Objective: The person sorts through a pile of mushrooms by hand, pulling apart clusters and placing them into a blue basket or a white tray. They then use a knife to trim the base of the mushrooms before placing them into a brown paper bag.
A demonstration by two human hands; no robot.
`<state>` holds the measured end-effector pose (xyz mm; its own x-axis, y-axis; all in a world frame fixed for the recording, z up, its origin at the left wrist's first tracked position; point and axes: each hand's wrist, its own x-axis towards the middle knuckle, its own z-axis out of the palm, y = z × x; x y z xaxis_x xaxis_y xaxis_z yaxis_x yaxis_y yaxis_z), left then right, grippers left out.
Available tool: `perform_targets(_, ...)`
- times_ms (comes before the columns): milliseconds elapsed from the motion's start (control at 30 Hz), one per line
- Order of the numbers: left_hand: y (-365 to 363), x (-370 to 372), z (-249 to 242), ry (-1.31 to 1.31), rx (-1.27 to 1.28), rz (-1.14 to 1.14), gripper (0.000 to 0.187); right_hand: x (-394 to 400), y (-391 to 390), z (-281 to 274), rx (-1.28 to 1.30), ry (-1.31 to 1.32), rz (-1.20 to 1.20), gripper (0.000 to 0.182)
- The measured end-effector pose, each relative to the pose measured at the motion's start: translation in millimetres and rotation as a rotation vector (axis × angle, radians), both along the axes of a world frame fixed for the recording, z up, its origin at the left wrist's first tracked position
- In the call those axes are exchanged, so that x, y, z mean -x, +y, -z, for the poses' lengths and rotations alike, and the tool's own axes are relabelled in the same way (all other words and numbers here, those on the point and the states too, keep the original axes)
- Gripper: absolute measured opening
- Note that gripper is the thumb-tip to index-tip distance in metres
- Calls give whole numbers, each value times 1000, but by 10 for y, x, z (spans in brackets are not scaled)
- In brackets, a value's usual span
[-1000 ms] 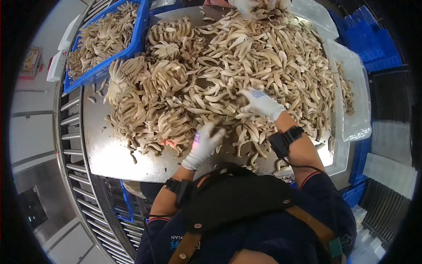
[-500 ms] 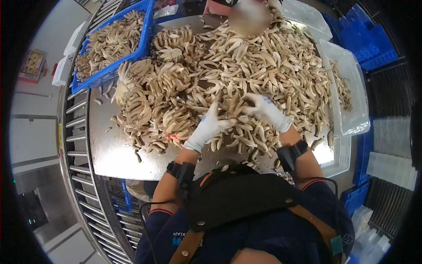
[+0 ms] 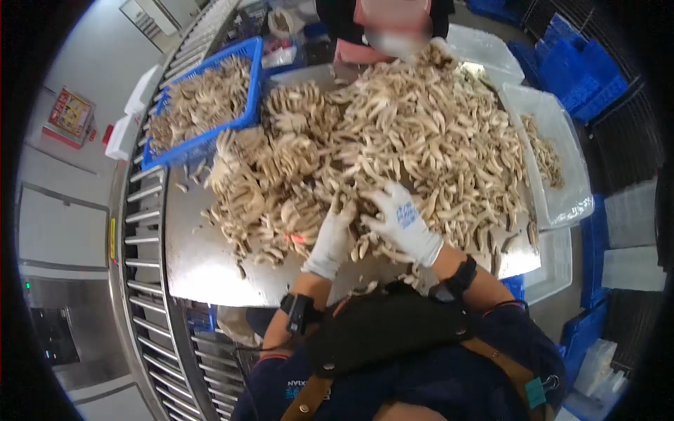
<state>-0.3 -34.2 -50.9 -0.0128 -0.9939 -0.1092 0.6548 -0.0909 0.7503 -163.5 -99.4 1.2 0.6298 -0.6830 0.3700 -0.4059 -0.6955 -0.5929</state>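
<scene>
Both my hands wear white gloves, low over a large heap of long, pale tan mushrooms [image 3: 449,140] on a metal table [image 3: 210,274]. My left hand [image 3: 333,242] is closed around a small mushroom clump [image 3: 343,201], partly hidden by the fingers. Close on its right, my right hand [image 3: 401,219] has thumb and fingers apart, fingertips near the same clump and the loose mushrooms. Whole fanned clusters of mushrooms [image 3: 288,158] lie left of my hands. Something red [image 3: 295,238] shows among the mushrooms beside my left wrist.
A blue basket [image 3: 256,84] full of mushrooms stands at the back left by a roller conveyor [image 3: 144,240]. At the right edge is a clear plastic-lined bin [image 3: 579,175] with mushrooms inside. Another person [image 3: 344,21] is across the table. Blue crates [image 3: 586,77] stand beyond.
The view has shifted, showing more of the far side. My right hand has turned and come nearer the left, its back now upward. My left hand's fingers have drawn in.
</scene>
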Motion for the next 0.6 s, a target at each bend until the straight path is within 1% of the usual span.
perform_targets(33, 16, 69, -159, 34, -38, -68, 49, 35, 3, 39, 57, 58, -77, 47)
perform_targets(67, 12, 73, -130, 87, 14, -100, 48, 44, 51, -80, 24, 73, -90, 45)
perform_targets(133, 12, 188, -285, 110, 16, -210, 43, 77, -16, 148, 136, -59, -115, 42)
perform_targets(200, 58, 167, -145, 197, -67, -246, 41, 58, -50, 140, -429, -188, -40, 40)
perform_targets(233, 59, 107, 83, 202, -154, -244, 40, 45, -25, 103, -481, -238, -10, 40)
perform_targets(267, 70, 186, -94, 260, -87, -253, 43, 62, -20, 49, -464, -187, -66, 38)
perform_targets(300, 60, 163, 97, 41, 4, -243, 37, 68, -8, 107, -324, -168, -99, 38)
perform_targets(333, 58, 188, 52, 136, -68, -256, 36, 61, -17, 154, -187, -147, -133, 37)
perform_targets(367, 57, 213, 5, 234, -141, -276, 36, 33, 75, -127, -394, -253, -57, 35)
perform_targets(400, 93, 227, -43, 163, -190, -282, 44, 42, 83, -206, -406, -223, -80, 34)
perform_targets(467, 103, 321, -94, -91, -108, -284, 54, 62, 58, -143, -297, -57, -149, 32)
perform_targets(500, 102, 285, -159, -108, -129, -251, 59, 76, -23, 43, -242, -1, -220, 34)
perform_targets(600, 139, 218, -223, 152, -161, -250, 58, 105, 9, 84, -930, -361, -136, 37)
